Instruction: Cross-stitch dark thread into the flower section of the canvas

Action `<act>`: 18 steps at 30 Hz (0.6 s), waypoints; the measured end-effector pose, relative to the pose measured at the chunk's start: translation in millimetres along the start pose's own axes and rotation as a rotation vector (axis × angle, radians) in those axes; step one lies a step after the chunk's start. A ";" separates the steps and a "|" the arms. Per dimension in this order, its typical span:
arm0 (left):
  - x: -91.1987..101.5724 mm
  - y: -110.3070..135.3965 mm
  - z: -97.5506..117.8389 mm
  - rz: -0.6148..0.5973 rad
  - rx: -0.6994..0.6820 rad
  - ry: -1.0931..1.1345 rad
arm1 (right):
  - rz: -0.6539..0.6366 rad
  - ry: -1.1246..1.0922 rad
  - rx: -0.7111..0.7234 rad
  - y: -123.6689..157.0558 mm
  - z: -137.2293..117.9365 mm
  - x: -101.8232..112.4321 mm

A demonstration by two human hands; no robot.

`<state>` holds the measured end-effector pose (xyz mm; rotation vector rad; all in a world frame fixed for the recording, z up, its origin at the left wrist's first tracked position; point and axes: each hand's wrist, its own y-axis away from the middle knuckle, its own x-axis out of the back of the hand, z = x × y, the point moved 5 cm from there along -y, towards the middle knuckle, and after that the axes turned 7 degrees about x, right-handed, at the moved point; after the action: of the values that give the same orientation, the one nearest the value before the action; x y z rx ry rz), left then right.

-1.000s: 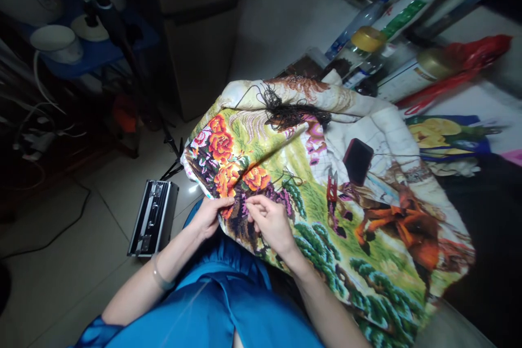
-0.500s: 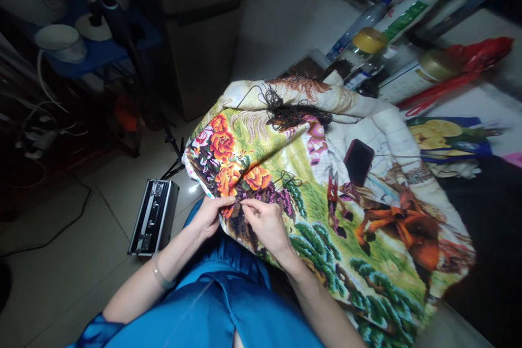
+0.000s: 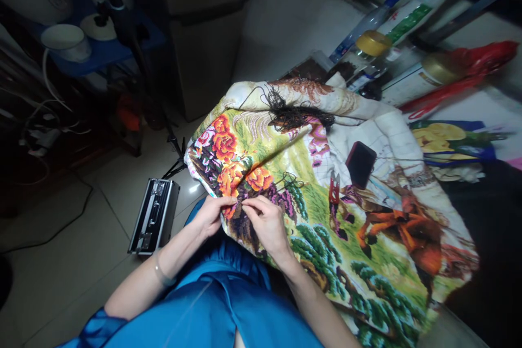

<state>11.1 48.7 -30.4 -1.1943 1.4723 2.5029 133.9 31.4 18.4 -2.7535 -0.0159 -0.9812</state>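
Observation:
A large cross-stitch cloth [image 3: 281, 155] with orange flowers, green pines and a brown horse spreads across my lap and the table. My left hand [image 3: 214, 213] grips its near left edge, thumb on top and fingers hidden beneath. Just right of that thumb, my right hand [image 3: 265, 220] is closed in a pinch close over the dark stitched patch; whatever is between the fingertips is too small to make out. Red thread snips [image 3: 334, 196] and a dark phone [image 3: 361, 164] lie on the cloth. A tangle of dark thread [image 3: 291, 113] rests near its far fold.
Bottles and a gold-lidded jar [image 3: 373, 43] stand at the back right beside a red plastic bag [image 3: 489, 60]. On the floor at left sits a black and silver case [image 3: 155, 216], near a tripod leg [image 3: 175, 144]. A blue stool [image 3: 110, 54] holds a white pot [image 3: 67, 42].
The view has shifted slightly, so the surroundings sit a little further right. Both hands keep nearly the same place on the cloth, the right one still pinched.

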 end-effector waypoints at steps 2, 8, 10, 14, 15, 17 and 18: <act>1.3 -2.0 -2.1 -0.014 0.039 -0.003 | 0.008 -0.028 0.001 0.0 1.5 -1.2; 5.1 -6.1 -5.3 -0.044 0.102 -0.022 | 0.021 -0.069 0.022 -1.6 2.1 -3.5; 5.1 -5.8 -5.4 -0.048 0.099 -0.015 | 0.030 -0.056 0.031 -1.7 1.0 -3.9; 4.1 -4.6 -5.1 -0.063 0.081 -0.007 | 0.038 -0.023 0.041 -1.0 -0.9 -4.9; 4.1 -4.4 -5.1 -0.061 0.076 -0.006 | 0.034 -0.023 0.044 -0.7 -1.1 -5.2; 3.8 -4.0 -4.7 -0.062 0.062 0.002 | 0.021 -0.027 0.046 -0.1 -1.2 -5.8; 3.6 -3.8 -4.3 -0.065 0.052 0.007 | 0.014 -0.029 0.045 0.2 -1.1 -6.1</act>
<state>12.6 46.3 -36.5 -1.2226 1.4661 2.4062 128.5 31.4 15.4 -2.7234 -0.0228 -0.9255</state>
